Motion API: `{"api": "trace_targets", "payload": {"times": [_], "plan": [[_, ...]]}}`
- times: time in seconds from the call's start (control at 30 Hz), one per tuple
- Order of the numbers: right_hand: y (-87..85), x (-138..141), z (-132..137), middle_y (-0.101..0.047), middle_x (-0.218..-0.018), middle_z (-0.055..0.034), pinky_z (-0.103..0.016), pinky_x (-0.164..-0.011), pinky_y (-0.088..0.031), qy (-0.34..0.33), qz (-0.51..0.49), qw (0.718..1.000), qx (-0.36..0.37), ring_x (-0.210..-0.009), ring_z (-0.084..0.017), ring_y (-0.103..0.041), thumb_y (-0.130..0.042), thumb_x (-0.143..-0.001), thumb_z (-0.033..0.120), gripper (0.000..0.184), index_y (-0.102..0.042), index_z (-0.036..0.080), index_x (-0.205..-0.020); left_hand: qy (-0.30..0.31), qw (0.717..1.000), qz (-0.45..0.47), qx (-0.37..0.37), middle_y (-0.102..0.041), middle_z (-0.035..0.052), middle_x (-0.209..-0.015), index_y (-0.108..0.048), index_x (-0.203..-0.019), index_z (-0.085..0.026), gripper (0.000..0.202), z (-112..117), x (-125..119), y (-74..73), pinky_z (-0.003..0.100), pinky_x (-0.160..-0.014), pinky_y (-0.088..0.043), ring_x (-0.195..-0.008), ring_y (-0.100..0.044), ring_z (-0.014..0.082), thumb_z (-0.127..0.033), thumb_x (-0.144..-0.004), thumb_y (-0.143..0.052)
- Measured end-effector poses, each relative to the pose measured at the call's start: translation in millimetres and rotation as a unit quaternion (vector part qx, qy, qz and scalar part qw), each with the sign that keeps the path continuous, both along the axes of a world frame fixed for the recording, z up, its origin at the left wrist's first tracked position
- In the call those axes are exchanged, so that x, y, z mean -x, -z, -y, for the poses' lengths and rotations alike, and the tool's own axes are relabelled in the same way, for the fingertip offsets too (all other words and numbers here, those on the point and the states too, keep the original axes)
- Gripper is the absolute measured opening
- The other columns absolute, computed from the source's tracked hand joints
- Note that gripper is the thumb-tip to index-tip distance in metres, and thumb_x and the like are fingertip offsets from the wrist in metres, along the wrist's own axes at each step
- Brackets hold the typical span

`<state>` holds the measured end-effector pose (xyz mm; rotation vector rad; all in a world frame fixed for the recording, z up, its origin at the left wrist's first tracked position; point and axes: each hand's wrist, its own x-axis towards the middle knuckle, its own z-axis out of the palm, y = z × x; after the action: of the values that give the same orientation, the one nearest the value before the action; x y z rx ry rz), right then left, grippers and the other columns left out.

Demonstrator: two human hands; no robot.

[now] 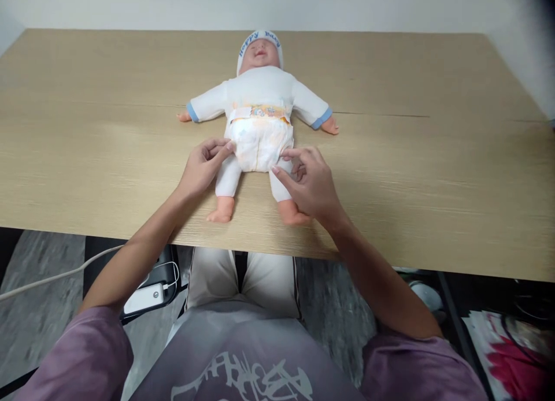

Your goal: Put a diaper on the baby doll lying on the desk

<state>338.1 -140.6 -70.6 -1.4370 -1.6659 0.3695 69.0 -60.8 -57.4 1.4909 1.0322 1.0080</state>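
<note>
A baby doll (260,89) in a white suit and cap lies on its back on the wooden table (433,175), head away from me. It wears a white diaper (260,144) with a patterned waistband. My left hand (203,167) is at the diaper's left leg edge, fingers curled and pinched against it. My right hand (310,184) is at the diaper's right leg edge, index finger and thumb touching it, over the doll's right-side leg.
The table's near edge runs across the lower middle. Below it are my legs, a white power bank (145,297) with a cable on the left, and a printed bag (511,343) on the floor at right. A wall lies behind the table.
</note>
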Motion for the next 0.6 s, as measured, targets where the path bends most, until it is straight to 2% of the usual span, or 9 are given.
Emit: {"api": "trace_targets", "payload": {"times": [0.1,0.17,0.23,0.33,0.4,0.47,0.53,0.6], "plan": [[-9.1,-12.1,13.4,-0.075,-0.121,-0.0075,-0.04,-0.08,-0.066,-0.032,-0.008,0.999,0.002,-0.089,-0.021,-0.073,-0.075,-0.109,0.052,0.035,-0.081,0.03,-0.135,-0.01,0.998,-0.049,-0.048,-0.084,0.0107,-0.111,-0.078,-0.117,-0.02,0.058,-3.6,10.6,-9.2,0.04,-0.098,-0.061,-0.111,-0.078,0.0272,-0.075,-0.101,-0.079],[-13.2,-25.5,12.2,-0.076,-0.122,-0.0071,-0.039,-0.079,-0.066,-0.02,-0.006,1.0,-0.009,-0.089,-0.02,-0.075,-0.072,-0.111,0.054,0.033,-0.082,0.031,-0.134,-0.029,0.991,-0.091,-0.091,-0.084,0.01,-0.113,-0.075,-0.12,-0.021,0.056,-17.0,17.3,-12.9,0.041,-0.101,-0.058,-0.112,-0.076,0.0267,-0.073,-0.102,-0.078],[-14.8,-42.1,-1.9,-0.078,-0.122,-0.007,-0.038,-0.081,-0.065,0.016,0.009,0.999,-0.031,-0.09,-0.018,-0.075,-0.069,-0.113,0.057,0.037,-0.082,0.029,-0.132,-0.059,0.978,-0.143,-0.142,-0.08,0.0101,-0.121,-0.072,-0.122,-0.022,0.057,-37.9,21.6,-15.4,0.043,-0.103,-0.054,-0.118,-0.071,0.028,-0.074,-0.099,-0.079],[-13.8,-66.0,-45.3,-0.076,-0.132,-0.01,-0.042,-0.097,-0.061,0.082,0.078,0.992,-0.063,-0.109,-0.021,-0.076,-0.066,-0.114,0.054,0.043,-0.077,0.021,-0.138,-0.08,0.948,-0.251,-0.178,-0.071,0.0118,-0.128,-0.069,-0.127,-0.021,0.061,-74.6,21.6,-19.7,0.049,-0.114,-0.042,-0.139,-0.052,0.0309,-0.073,-0.097,-0.077],[-12.1,-76.2,-81.2,-0.071,-0.146,-0.0167,-0.05,-0.116,-0.055,0.113,0.153,0.981,-0.051,-0.131,-0.028,-0.069,-0.078,-0.109,0.039,0.045,-0.071,0.014,-0.146,-0.072,0.926,-0.33,-0.166,-0.066,0.0112,-0.125,-0.067,-0.132,-0.018,0.061,-98.5,17.2,-23.0,0.05,-0.119,-0.03,-0.142,-0.037,0.0265,-0.069,-0.099,-0.074],[-10.5,-79.9,-115.1,-0.065,-0.158,-0.0225,-0.056,-0.129,-0.044,0.119,0.216,0.969,0.001,-0.148,-0.033,-0.058,-0.087,-0.104,0.032,0.062,-0.062,0.009,-0.155,-0.064,0.905,-0.391,-0.154,-0.066,0.0081,-0.121,-0.065,-0.132,-0.015,0.059,-121.0,11.0,-25.4,0.047,-0.121,-0.022,-0.135,-0.03,0.0206,-0.064,-0.099,-0.072],[-9.4,-78.3,-142.1,-0.06,-0.165,-0.0263,-0.059,-0.131,-0.039,0.103,0.253,0.96,0.066,-0.154,-0.035,-0.052,-0.088,-0.105,0.033,0.074,-0.053,0.004,-0.163,-0.06,0.889,-0.429,-0.146,-0.068,0.004,-0.115,-0.065,-0.127,-0.014,0.053,-141.4,4.8,-26.5,0.042,-0.121,-0.018,-0.124,-0.028,0.017,-0.059,-0.1,-0.07],[-9.0,-73.9,-160.7,-0.06,-0.165,-0.0286,-0.057,-0.129,-0.039,0.083,0.264,0.954,0.115,-0.153,-0.033,-0.054,-0.084,-0.109,0.031,0.071,-0.049,0.0,-0.164,-0.057,0.879,-0.453,-0.137,-0.071,0.0008,-0.109,-0.065,-0.121,-0.014,0.045,-157.6,-0.3,-27.0,0.038,-0.117,-0.019,-0.116,-0.029,0.0156,-0.054,-0.101,-0.067]]}}
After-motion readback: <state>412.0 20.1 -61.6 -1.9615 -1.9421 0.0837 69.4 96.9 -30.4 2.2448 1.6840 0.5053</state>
